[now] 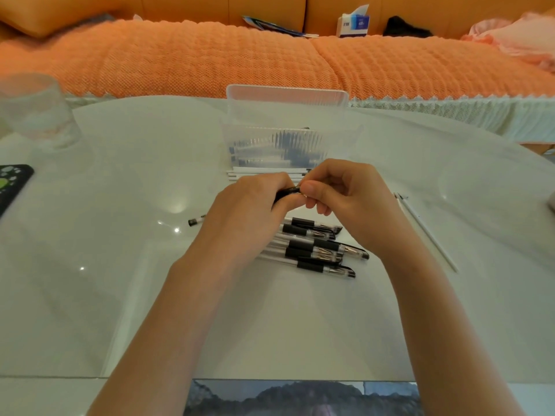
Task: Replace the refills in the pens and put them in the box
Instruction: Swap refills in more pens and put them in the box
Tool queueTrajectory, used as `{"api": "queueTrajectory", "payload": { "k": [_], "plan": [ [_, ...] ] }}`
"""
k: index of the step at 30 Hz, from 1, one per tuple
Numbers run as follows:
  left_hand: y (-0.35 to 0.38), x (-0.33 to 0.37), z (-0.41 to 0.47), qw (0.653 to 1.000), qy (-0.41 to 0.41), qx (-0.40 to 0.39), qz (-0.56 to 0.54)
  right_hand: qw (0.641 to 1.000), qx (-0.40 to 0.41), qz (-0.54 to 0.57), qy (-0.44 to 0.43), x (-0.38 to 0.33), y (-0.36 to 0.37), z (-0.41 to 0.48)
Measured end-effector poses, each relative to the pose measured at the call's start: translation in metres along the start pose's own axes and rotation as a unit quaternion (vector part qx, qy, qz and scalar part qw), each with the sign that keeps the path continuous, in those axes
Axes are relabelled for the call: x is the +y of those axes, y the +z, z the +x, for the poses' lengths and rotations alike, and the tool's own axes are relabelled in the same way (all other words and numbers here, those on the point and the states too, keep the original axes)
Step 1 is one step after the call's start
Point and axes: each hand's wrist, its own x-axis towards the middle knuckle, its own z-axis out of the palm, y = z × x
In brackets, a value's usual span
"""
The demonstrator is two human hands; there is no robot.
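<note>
My left hand (255, 202) grips a black-and-clear pen (286, 192) above the table. My right hand (339, 190) pinches the pen's right end, where a small metal tip shows between thumb and forefinger. Under my hands lies a pile of several capped gel pens (321, 247) with black grips. Behind my hands a row of white refills (264, 173) lies in front of the clear plastic box (279, 142), which has pens inside and its lid standing open. Two loose white refills (426, 229) lie to the right. A pen end (196, 220) shows left of my left wrist.
A clear glass cup (36, 112) stands at the far left, and a dark phone (12, 184) lies at the left edge. An orange sofa (240, 58) with a tissue box (353, 24) runs behind the glossy white table (120, 265).
</note>
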Motion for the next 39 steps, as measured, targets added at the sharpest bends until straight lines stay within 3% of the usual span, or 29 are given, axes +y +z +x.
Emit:
{"api": "queueTrajectory", "payload": {
  "k": [8, 16, 24, 29, 32, 39],
  "plan": [
    [0.001, -0.001, -0.002, 0.999, 0.017, 0.036, 0.002, 1.000, -0.001, 0.003, -0.013, -0.003, -0.001, -0.001],
    [0.001, 0.002, -0.001, 1.000, 0.009, 0.003, 0.008, 0.999, -0.016, -0.035, -0.016, -0.004, -0.004, -0.003],
    [-0.002, 0.003, -0.004, 1.000, -0.006, 0.002, 0.029, 1.000, -0.013, 0.009, -0.014, 0.000, -0.009, -0.005],
    [-0.004, -0.003, -0.003, 0.998, -0.033, -0.030, 0.043, 0.999, 0.039, -0.008, 0.018, 0.007, -0.014, -0.004],
    [-0.008, -0.011, -0.002, 0.998, -0.042, -0.041, 0.009, 0.995, 0.058, -0.061, 0.047, 0.013, -0.016, -0.005],
    [-0.010, -0.013, -0.002, 0.998, -0.043, -0.043, -0.031, 0.980, -0.021, -0.179, 0.084, 0.017, 0.002, 0.001]
  ]
}}
